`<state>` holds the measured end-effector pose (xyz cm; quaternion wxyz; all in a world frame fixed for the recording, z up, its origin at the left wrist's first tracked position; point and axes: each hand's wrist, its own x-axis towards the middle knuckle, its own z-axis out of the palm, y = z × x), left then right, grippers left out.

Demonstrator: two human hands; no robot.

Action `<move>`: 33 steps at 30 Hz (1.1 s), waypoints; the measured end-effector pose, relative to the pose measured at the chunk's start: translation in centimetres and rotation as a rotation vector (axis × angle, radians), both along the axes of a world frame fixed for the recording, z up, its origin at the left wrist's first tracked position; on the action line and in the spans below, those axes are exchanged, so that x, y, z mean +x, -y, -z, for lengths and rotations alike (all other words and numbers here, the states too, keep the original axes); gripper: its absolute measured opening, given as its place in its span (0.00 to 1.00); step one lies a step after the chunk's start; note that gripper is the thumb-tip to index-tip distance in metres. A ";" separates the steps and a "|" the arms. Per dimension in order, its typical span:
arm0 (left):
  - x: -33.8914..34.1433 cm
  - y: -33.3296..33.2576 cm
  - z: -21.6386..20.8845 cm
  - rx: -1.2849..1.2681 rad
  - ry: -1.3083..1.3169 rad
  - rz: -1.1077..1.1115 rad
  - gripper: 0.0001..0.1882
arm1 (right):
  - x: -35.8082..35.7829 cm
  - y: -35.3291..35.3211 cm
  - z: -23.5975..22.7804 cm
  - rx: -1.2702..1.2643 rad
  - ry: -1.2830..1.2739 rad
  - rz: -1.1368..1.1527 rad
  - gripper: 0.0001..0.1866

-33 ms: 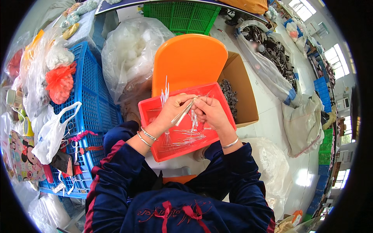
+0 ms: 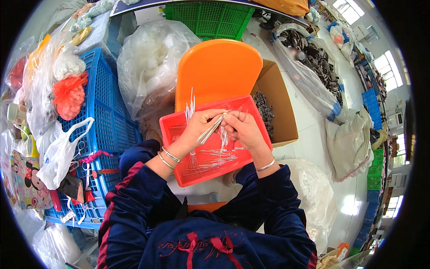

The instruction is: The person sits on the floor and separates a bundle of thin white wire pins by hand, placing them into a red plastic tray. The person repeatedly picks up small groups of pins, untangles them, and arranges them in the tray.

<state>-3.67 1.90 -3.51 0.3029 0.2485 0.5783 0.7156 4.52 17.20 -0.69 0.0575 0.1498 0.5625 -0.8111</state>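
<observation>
Over the red plastic tray (image 2: 210, 174), my two hands meet with their fingertips close together. My left hand (image 2: 198, 127) is closed round a small bundle of thin, pale metal wires (image 2: 210, 133), whose ends fan out below its fingers. Thumb and fingers of my right hand (image 2: 244, 129) pinch the upper end of that same bundle. More loose wires (image 2: 219, 158) lie scattered in the tray, and a cluster of upright wires (image 2: 190, 107) rises beside my left hand. The tips inside my right hand's pinch are hidden.
The tray stands before an orange chair back (image 2: 219, 74). At its right is a cardboard box (image 2: 283, 112) with grey fuzzy pieces. Left of it stand a clear bag of white stuffing (image 2: 150, 67) and blue crates (image 2: 105, 121) with scissors and bags. A green crate (image 2: 208, 22) is behind.
The lower ends of the wires in my left hand are fanned slightly wider apart. Both hands stay in the same place.
</observation>
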 end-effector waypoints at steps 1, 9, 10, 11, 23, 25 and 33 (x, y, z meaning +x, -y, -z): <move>0.1 0.3 -0.5 -0.015 0.187 0.061 0.10 | 0.0 -0.1 0.0 0.013 -0.008 0.006 0.12; 0.4 -0.4 0.4 0.027 -0.059 -0.082 0.11 | -0.3 0.2 -0.2 -0.027 0.019 0.066 0.11; 0.4 -0.2 0.1 -0.017 -0.098 -0.082 0.11 | -0.2 0.1 -0.2 -0.038 0.012 0.065 0.11; 0.4 -0.2 0.2 -0.015 -0.071 -0.063 0.10 | -0.1 0.0 -0.2 -0.048 0.005 0.064 0.11; 0.0 0.9 -0.5 0.000 0.104 0.008 0.11 | -0.3 -0.4 0.0 -0.018 -0.019 0.049 0.12; 0.1 1.0 -0.6 -0.033 -0.006 -0.023 0.11 | -0.3 -0.5 0.2 -0.039 -0.011 0.062 0.11; 0.1 0.9 -0.6 -0.003 0.135 -0.078 0.11 | -0.2 -0.8 0.4 0.025 -0.069 0.049 0.07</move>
